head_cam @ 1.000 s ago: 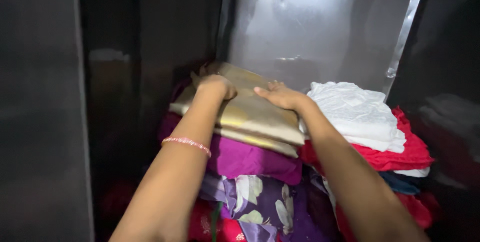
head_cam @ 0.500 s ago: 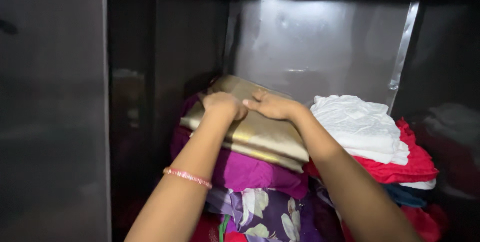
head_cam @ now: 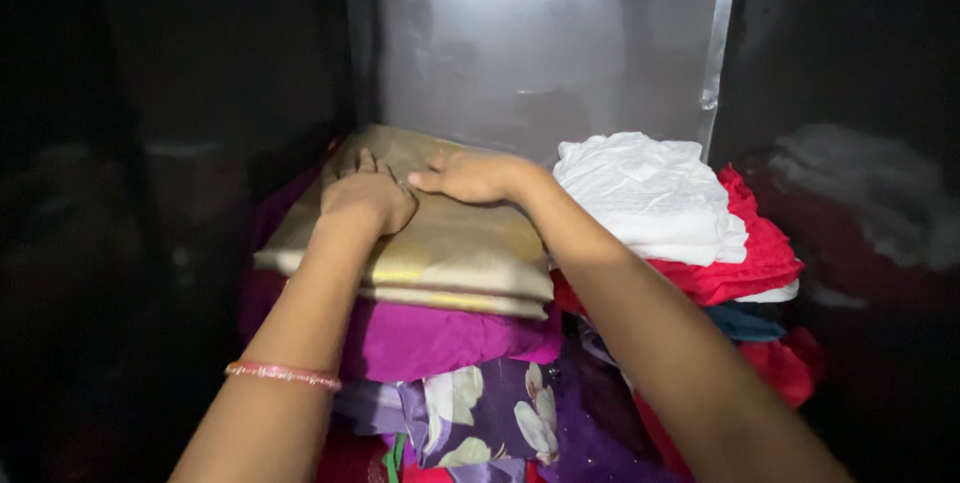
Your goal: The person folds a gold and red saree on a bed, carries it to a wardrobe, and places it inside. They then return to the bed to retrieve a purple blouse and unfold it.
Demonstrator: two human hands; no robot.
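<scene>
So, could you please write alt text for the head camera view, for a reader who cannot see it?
Both hands, left hand and right hand, press flat on a folded gold cloth topping a stack of magenta cloth and floral purple cloth inside a dark cupboard. Beside it, a white garment lies on red cloth.

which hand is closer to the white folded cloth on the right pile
Right. The right hand lies flat on the gold folded cloth, just beside the white folded cloth. The left hand presses the same gold cloth farther to the left.
</scene>
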